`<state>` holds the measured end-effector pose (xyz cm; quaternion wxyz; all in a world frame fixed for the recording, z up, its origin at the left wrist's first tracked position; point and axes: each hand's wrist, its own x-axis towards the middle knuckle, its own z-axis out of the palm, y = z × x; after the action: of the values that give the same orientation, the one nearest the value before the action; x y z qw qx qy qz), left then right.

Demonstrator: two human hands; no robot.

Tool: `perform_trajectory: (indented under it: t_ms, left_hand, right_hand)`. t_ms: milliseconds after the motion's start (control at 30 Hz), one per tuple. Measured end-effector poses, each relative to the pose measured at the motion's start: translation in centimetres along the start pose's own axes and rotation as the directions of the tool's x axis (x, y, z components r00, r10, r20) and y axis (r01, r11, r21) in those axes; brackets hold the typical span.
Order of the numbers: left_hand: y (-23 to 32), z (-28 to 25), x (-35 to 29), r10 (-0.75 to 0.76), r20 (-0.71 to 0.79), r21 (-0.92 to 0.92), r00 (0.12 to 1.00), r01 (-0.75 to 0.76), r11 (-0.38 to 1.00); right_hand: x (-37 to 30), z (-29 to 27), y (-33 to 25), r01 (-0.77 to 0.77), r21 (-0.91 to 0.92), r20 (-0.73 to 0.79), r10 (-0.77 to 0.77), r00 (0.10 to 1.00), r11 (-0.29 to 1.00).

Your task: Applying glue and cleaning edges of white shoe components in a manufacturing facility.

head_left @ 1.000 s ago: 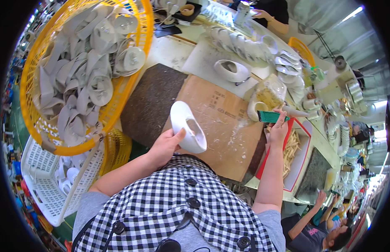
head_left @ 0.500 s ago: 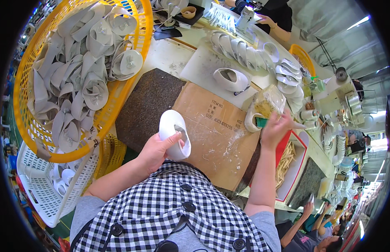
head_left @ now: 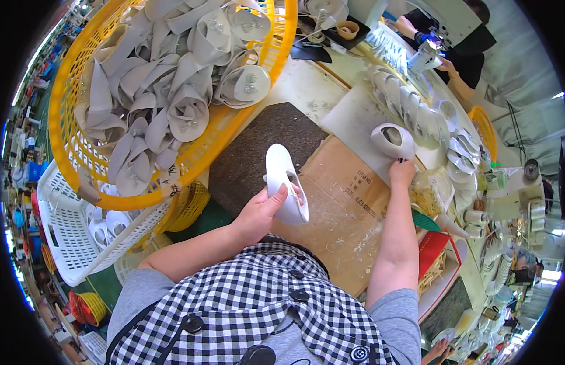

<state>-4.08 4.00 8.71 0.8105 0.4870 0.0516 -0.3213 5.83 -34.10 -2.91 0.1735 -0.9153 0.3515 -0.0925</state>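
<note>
My left hand (head_left: pixel 258 214) grips a white shoe (head_left: pixel 281 167) above the near edge of a cardboard sheet (head_left: pixel 337 201); thumb and fingers are closed about its opening. Stretched out to the far right, my right hand (head_left: pixel 403 173) has its fingertips at a small dark piece beside a white, open-topped, rounded piece (head_left: pixel 397 149). Its fingers are bent together, and what they pinch is mostly hidden. Close to my right forearm stand a yellow-stained, cloudy plastic container (head_left: pixel 433 190) and a green object (head_left: pixel 425 220), partly covered by the arm.
A yellow basket (head_left: pixel 224 155) heaped with white shoe uppers (head_left: pixel 188 112) is at the left, above a white basket (head_left: pixel 57 243). A dark mat (head_left: pixel 264 143) lies under the cardboard. Rows of white uppers (head_left: pixel 410 106) stand beyond; a red-and-white box (head_left: pixel 440 258) holds thin sticks. Another person's hand (head_left: pixel 449 67) works opposite.
My right hand has gone from beside the stained container to the white rounded piece farther off. My left hand has turned the shoe more upright. The whole view has shifted.
</note>
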Motion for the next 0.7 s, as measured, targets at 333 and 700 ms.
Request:
perform_trajectory:
  t_ms: [333,700]
  left_hand:
    - [0.3,0.2,0.2,-0.001,0.009,0.15,1.0,0.0,0.989]
    - [-0.6,3.4,-2.0,0.05,0.092,0.407,0.995,-0.083,0.91]
  right_hand:
    - [-14.7,-3.7,1.5,-0.413,0.668,0.476,0.071,0.877,0.619]
    - [-25.7,-10.5,-3.1,-0.179,0.812,0.475,-0.449,0.757,0.556]
